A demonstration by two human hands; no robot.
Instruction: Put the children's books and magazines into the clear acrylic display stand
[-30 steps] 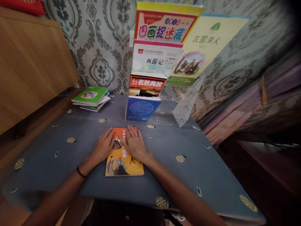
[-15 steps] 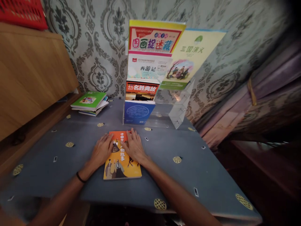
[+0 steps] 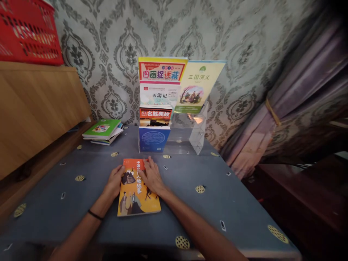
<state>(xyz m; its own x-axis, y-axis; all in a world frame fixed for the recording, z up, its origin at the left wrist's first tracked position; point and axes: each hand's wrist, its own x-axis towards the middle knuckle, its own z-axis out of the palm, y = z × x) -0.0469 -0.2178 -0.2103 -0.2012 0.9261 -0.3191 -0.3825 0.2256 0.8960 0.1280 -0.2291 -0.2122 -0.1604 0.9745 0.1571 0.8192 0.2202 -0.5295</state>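
An orange and yellow paperback book (image 3: 130, 188), with white Chinese characters and robed figures on its cover, lies face up on the table. At its left edge is my left hand (image 3: 115, 180), thumb on the cover and fingers curled at the side; the fingertips are partly hidden. My right hand (image 3: 152, 177) rests flat over the book's upper right part, fingers stretched out and spread. It covers some of the title and picture.
Behind the book stands a clear acrylic rack (image 3: 198, 136) holding several books, including a blue one (image 3: 153, 140) and a pale yellow one (image 3: 199, 85). A small stack of books (image 3: 102, 128) lies at back left, beside a wooden cabinet (image 3: 40, 112) bearing a red basket (image 3: 29, 34).
My left hand has slid off the cover to the book's left edge and curled there. The right hand stays on the cover. The view has tilted up, showing more wall.
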